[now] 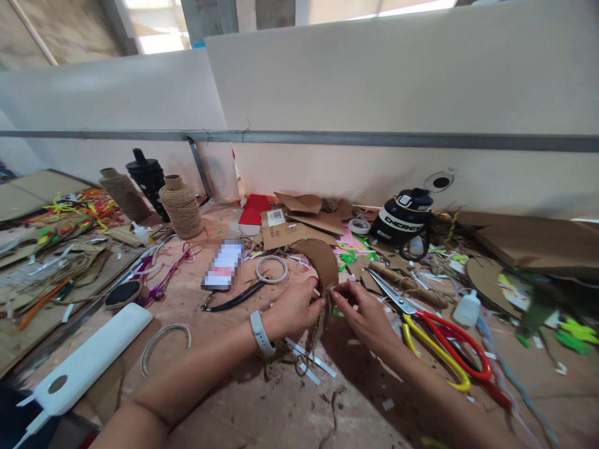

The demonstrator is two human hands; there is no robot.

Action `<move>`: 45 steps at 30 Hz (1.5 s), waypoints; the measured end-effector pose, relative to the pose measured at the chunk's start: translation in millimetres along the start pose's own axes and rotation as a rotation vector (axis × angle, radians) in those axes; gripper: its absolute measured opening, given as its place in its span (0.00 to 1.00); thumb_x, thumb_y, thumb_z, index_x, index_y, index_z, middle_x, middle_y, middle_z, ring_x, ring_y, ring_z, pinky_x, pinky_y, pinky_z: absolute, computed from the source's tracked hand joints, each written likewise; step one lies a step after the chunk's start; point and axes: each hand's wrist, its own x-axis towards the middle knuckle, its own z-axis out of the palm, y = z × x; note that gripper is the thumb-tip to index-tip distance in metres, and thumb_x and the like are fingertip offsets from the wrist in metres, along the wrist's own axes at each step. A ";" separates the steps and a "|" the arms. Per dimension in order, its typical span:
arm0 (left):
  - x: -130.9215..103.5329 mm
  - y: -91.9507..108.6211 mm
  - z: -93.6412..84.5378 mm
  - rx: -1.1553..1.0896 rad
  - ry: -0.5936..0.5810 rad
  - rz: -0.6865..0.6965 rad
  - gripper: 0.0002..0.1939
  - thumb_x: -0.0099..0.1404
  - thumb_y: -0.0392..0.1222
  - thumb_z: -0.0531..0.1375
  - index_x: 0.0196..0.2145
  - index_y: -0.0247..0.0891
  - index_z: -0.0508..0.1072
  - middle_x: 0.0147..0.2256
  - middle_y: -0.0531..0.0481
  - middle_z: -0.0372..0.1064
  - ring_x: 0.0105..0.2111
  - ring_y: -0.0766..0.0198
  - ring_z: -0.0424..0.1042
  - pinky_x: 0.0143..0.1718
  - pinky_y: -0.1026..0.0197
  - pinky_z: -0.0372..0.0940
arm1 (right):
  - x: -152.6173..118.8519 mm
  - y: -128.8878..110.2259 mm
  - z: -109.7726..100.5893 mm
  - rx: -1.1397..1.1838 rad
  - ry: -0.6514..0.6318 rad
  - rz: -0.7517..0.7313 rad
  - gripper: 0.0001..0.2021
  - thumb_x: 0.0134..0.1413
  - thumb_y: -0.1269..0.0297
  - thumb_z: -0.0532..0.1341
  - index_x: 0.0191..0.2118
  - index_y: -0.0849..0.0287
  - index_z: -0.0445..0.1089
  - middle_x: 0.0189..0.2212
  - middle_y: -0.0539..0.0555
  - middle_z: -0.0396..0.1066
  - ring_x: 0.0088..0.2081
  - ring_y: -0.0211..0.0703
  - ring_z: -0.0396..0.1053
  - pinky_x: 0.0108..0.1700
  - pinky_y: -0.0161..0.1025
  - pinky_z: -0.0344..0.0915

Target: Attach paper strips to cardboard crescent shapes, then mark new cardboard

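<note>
- Near the worktop's (243, 408) front left corner, a long white device (93, 355) lies flat.
- Red- and yellow-handled scissors (414, 310) crowd the right side, close by the arm.
- Mid-worktop, left hand (299, 305) and right hand (360, 308) pinch a curved cardboard strip (327, 262).
- Farther, a phone (223, 265).
- Along the back edge: twine spool (181, 209), black bottle (397, 221).
- Behind, a pale panel (397, 81); bright windows (161, 28) above.

Mid-frame, the left hand (297, 305) and right hand (362, 308) partly hide the curved cardboard's (324, 257) near end — what the right one pinches is too small to tell. The phone's (223, 267) screen, left of centre, is pixelated (unreadable).
</note>
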 end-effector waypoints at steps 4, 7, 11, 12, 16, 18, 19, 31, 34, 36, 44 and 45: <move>-0.9 -0.5 1.7 0.018 0.006 0.013 0.04 0.63 0.39 0.55 0.33 0.38 0.61 0.28 0.50 0.68 0.29 0.62 0.67 0.27 0.63 0.53 | 0.8 -1.1 0.9 0.144 -0.037 0.074 0.15 0.56 0.50 0.57 0.32 0.58 0.68 0.27 0.52 0.69 0.29 0.42 0.66 0.31 0.38 0.64; -1.5 -0.6 2.9 0.066 0.021 0.013 0.04 0.63 0.39 0.55 0.35 0.38 0.63 0.29 0.49 0.68 0.30 0.61 0.68 0.28 0.63 0.54 | 1.6 -1.2 1.8 0.219 -0.049 0.120 0.16 0.54 0.49 0.58 0.31 0.58 0.67 0.26 0.51 0.68 0.28 0.41 0.65 0.31 0.37 0.64; -1.3 -0.2 3.3 0.091 0.020 0.018 0.04 0.64 0.39 0.55 0.36 0.37 0.64 0.30 0.49 0.69 0.30 0.60 0.68 0.28 0.62 0.55 | 2.4 -1.0 2.1 0.273 -0.051 0.163 0.15 0.52 0.49 0.59 0.32 0.57 0.68 0.27 0.51 0.68 0.30 0.42 0.65 0.33 0.38 0.64; -1.2 -0.1 3.2 0.092 0.020 0.019 0.04 0.64 0.39 0.55 0.36 0.37 0.64 0.30 0.48 0.69 0.30 0.60 0.68 0.28 0.62 0.55 | 2.6 -0.7 2.1 0.283 -0.054 0.170 0.15 0.51 0.49 0.59 0.32 0.57 0.68 0.27 0.51 0.68 0.30 0.42 0.65 0.33 0.39 0.64; -1.6 0.1 3.3 0.096 0.011 0.018 0.05 0.64 0.39 0.55 0.38 0.36 0.64 0.30 0.48 0.70 0.29 0.60 0.68 0.27 0.61 0.54 | 3.5 2.1 3.2 0.327 -0.069 0.191 0.14 0.50 0.50 0.60 0.32 0.57 0.68 0.27 0.51 0.67 0.29 0.42 0.64 0.33 0.39 0.63; -2.2 -0.3 3.8 0.108 0.002 0.023 0.06 0.64 0.39 0.54 0.39 0.36 0.64 0.30 0.48 0.70 0.29 0.60 0.69 0.28 0.61 0.55 | 3.6 3.6 3.9 0.346 -0.065 0.186 0.14 0.49 0.50 0.61 0.32 0.57 0.68 0.27 0.51 0.67 0.30 0.42 0.64 0.33 0.39 0.63; -2.5 -0.6 4.0 0.123 0.001 0.030 0.06 0.64 0.39 0.54 0.40 0.36 0.65 0.31 0.47 0.71 0.30 0.60 0.69 0.29 0.61 0.56 | 3.6 4.2 4.1 0.351 -0.064 0.183 0.14 0.49 0.50 0.61 0.32 0.57 0.68 0.27 0.51 0.67 0.30 0.42 0.64 0.33 0.39 0.63; -2.6 -2.4 3.0 0.223 -0.013 0.090 0.11 0.65 0.41 0.53 0.44 0.35 0.65 0.34 0.44 0.72 0.33 0.57 0.71 0.30 0.61 0.58 | 3.1 12.0 4.8 0.381 -0.088 0.164 0.14 0.52 0.50 0.60 0.31 0.57 0.69 0.27 0.51 0.69 0.31 0.42 0.64 0.34 0.39 0.63; -2.3 -3.4 4.9 0.207 -0.016 0.076 0.09 0.65 0.41 0.53 0.42 0.36 0.65 0.33 0.45 0.72 0.31 0.58 0.71 0.29 0.61 0.57 | 3.2 8.9 4.4 0.380 -0.073 0.165 0.15 0.51 0.49 0.61 0.30 0.57 0.69 0.26 0.51 0.68 0.30 0.42 0.64 0.33 0.38 0.62; -2.2 -3.4 5.1 0.177 -0.004 0.073 0.08 0.65 0.41 0.53 0.40 0.36 0.65 0.32 0.46 0.72 0.30 0.59 0.70 0.29 0.61 0.56 | 3.4 5.5 3.9 0.379 -0.062 0.164 0.16 0.50 0.47 0.61 0.29 0.57 0.69 0.25 0.50 0.67 0.29 0.41 0.63 0.32 0.37 0.62; -2.1 1.1 0.2 0.007 0.016 0.057 0.04 0.63 0.40 0.56 0.34 0.38 0.62 0.28 0.51 0.67 0.27 0.63 0.65 0.27 0.63 0.52 | 4.3 4.5 3.2 0.393 -0.064 0.186 0.16 0.48 0.48 0.62 0.29 0.56 0.68 0.24 0.50 0.66 0.28 0.40 0.62 0.31 0.37 0.62; -2.1 1.6 0.1 -0.005 0.018 0.055 0.04 0.63 0.40 0.56 0.33 0.38 0.62 0.28 0.51 0.66 0.27 0.64 0.65 0.27 0.63 0.52 | 4.2 4.9 3.2 0.394 -0.064 0.190 0.15 0.48 0.48 0.62 0.29 0.56 0.68 0.25 0.50 0.66 0.28 0.40 0.63 0.32 0.37 0.62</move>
